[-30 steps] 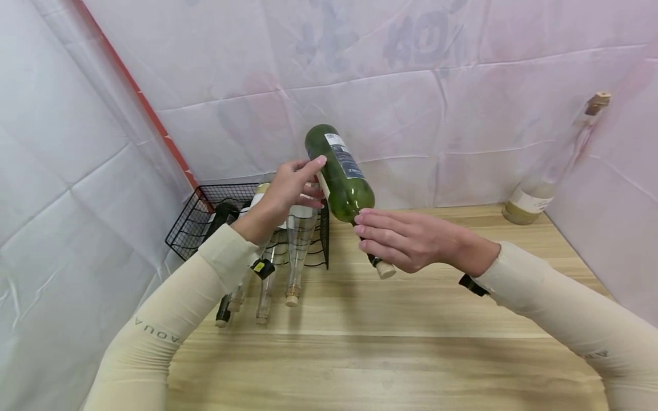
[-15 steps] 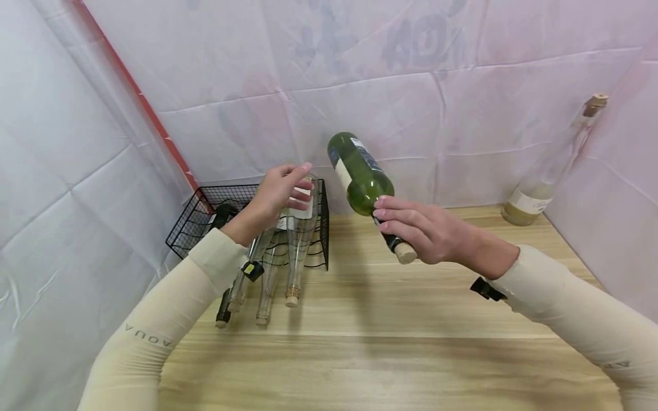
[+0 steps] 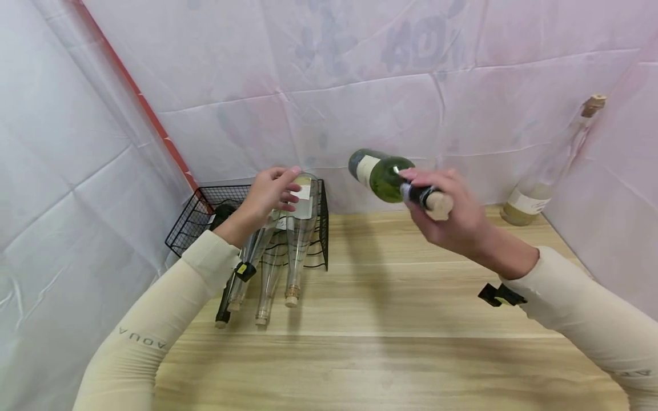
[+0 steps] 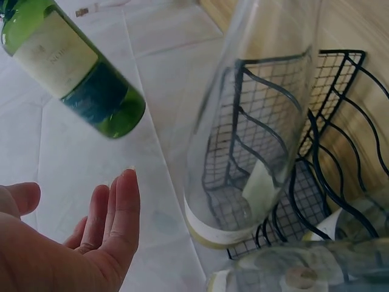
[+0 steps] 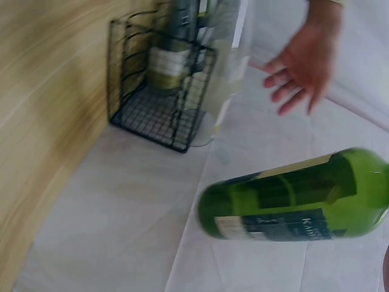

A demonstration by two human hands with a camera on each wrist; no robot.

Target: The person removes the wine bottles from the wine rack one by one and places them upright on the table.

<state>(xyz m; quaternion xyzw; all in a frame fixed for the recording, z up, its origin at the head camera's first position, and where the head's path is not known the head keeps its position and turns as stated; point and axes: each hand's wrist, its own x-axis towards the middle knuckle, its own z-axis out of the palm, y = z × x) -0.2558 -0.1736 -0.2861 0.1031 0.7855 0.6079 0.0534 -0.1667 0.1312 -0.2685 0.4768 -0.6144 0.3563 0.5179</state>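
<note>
My right hand (image 3: 449, 211) grips a green wine bottle (image 3: 388, 180) by its dark neck, above the table. The bottle's corked end points toward me and its base toward the back wall. Its cream and blue labels show in the left wrist view, where the bottle (image 4: 73, 67) hangs apart from my left hand (image 4: 91, 237). That left hand holds nothing, its fingers relaxed over the black wire rack (image 3: 324, 228). Under and beside it, several corked bottles lie in the rack, among them a clear bottle (image 3: 298, 245) with a pale label.
A clear corked bottle (image 3: 534, 188) with a white label stands upright at the table's back right corner. Pale wood tabletop (image 3: 390, 354) spreads in front of the rack. White sheeting (image 3: 360, 85) hangs behind and at both sides, with a red strip (image 3: 139, 97) at left.
My right hand has carried the green bottle to the right, turning its neck toward me. The left hand has let go of the bottle and drawn back left over the rack.
</note>
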